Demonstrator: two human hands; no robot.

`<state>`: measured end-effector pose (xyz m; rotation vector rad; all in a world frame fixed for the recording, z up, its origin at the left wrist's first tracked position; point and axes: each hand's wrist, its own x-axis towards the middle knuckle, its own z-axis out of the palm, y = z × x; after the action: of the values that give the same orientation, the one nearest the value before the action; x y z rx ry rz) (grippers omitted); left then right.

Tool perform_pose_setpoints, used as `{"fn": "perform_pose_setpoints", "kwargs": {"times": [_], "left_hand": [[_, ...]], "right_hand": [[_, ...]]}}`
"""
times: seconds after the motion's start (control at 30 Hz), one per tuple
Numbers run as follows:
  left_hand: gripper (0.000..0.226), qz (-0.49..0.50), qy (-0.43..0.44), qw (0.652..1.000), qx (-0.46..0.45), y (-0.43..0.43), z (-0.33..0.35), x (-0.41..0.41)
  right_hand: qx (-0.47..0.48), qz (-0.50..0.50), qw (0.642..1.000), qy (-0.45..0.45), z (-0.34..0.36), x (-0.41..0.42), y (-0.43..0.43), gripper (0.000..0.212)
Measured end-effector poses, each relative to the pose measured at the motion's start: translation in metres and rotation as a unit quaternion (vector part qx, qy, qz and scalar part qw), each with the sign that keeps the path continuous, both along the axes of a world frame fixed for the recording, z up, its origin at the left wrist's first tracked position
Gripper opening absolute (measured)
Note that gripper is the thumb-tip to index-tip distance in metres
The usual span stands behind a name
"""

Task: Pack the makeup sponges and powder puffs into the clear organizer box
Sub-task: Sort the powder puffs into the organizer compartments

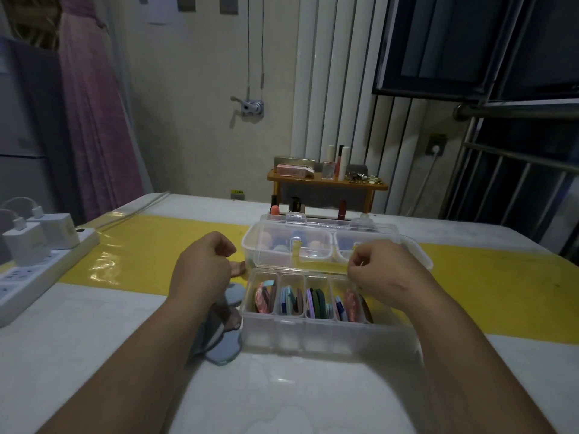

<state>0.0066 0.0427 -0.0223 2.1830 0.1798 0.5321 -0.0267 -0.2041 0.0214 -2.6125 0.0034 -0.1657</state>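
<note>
The clear organizer box [316, 335] stands open on the table in front of me. Its lower compartments hold several flat powder puffs [315, 300] on edge. A clear upper tray [282, 228] with several makeup sponges [313, 245] sits over the back of the box. My right hand [380, 270] is curled with its fingertips pinching the tray's front right rim. My left hand [203, 264] is a fist just left of the tray, and nothing shows in it. A tan puff [238, 267] lies by its fingers. Blue-grey puffs [225, 344] lie partly under my left forearm.
A white power strip [40, 267] with chargers lies at the table's left edge. A small wooden shelf [326, 183] with cosmetics stands behind the box, with lipsticks [342, 209] beneath it. A yellow band [488, 283] crosses the tabletop.
</note>
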Motion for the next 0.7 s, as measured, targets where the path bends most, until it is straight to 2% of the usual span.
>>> {"fn": "perform_pose_setpoints", "kwargs": {"times": [0.13, 0.3, 0.47, 0.7], "left_hand": [[0.027, 0.028, 0.041, 0.99, 0.134, 0.009, -0.011, 0.009], [0.037, -0.061, 0.107, 0.954, 0.273, 0.01, -0.024, 0.023], [0.032, -0.118, 0.149, 0.942, 0.277, 0.014, -0.034, 0.027], [0.038, -0.113, 0.136, 0.942, 0.285, 0.013, -0.036, 0.031]], "right_hand": [[0.024, 0.013, 0.999, -0.026, -0.006, 0.001, 0.006, 0.014], [0.034, 0.033, 0.998, -0.051, -0.01, 0.003, 0.011, 0.012], [0.037, 0.041, 0.997, -0.056, -0.011, 0.006, 0.012, 0.01], [0.043, 0.043, 0.997, -0.052, -0.013, 0.006, 0.013, 0.01]]}}
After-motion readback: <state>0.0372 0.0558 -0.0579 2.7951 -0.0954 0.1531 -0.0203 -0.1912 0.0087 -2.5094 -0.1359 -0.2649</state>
